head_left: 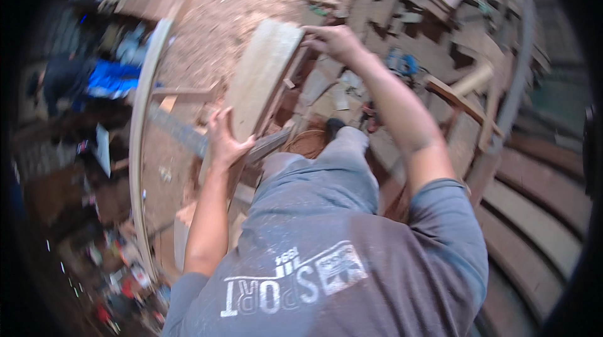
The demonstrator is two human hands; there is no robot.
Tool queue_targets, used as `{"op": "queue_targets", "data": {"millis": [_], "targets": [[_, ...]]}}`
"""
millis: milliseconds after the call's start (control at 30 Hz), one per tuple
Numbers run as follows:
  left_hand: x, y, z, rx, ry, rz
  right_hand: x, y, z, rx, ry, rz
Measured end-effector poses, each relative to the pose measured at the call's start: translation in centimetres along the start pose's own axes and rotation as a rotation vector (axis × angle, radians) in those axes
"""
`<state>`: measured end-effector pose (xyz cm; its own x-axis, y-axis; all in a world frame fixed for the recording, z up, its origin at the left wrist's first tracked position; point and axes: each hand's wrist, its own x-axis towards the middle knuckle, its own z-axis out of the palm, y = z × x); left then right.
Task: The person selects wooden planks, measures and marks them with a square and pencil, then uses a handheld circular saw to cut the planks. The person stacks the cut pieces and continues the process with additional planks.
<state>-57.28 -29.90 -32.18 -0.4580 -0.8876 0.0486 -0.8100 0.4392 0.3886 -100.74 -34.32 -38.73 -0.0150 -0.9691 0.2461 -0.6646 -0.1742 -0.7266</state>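
Note:
A long pale wooden board [260, 79] slants away in front of me, its broad face turned up and its far end wider in view. My left hand [225, 139] grips its nearer part, fingers on the left side and thumb pointing right across it. At the far right corner, my right hand [336, 42] has its fingers closed on the board's end, with the arm reaching around from the right. Motion blur softens both hands, and the fingertips on the underside are hidden.
Below the board lies a grey beam [176, 130]. Wood offcuts [377, 10] pile up at the far right, near a blue tool [402, 62]. Stacked planks [527, 211] line the right side. A long pale rail [139, 123] runs along the left; beyond it, a person [66, 82] bends over.

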Motion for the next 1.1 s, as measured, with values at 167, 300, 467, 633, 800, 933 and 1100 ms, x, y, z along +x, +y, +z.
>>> {"op": "queue_targets", "data": {"millis": [167, 300, 467, 633, 800, 933, 1100], "targets": [[0.0, -0.8, -0.6, -0.004, -0.025, 0.07, -10.4, -5.3, 3.7, 0.121, 0.469, 0.187], [-0.7, -1.3, -0.3, 0.01, -0.012, 0.072, -21.1, -11.4, 4.1, 0.09, 0.515, 0.601], [0.3, -1.8, 0.7, 0.037, 0.002, -0.002, -32.4, -15.0, 1.3, 0.07, 0.842, 0.852], [2.1, -1.2, 2.1, 0.09, 0.037, -0.072, -40.3, -14.8, -5.7, 0.033, 1.064, 0.894], [4.0, -0.7, 2.9, 0.196, 0.184, -0.024, -42.7, -7.7, -14.7, -0.255, 0.942, 1.028], [5.5, 0.6, 2.9, 0.201, 0.207, -0.01, -41.8, -1.0, -19.5, -0.685, 0.647, 1.164], [5.8, 1.1, 2.7, 0.05, 0.154, -0.003, -43.7, 8.1, -21.7, -0.799, 0.404, 1.284]]}}
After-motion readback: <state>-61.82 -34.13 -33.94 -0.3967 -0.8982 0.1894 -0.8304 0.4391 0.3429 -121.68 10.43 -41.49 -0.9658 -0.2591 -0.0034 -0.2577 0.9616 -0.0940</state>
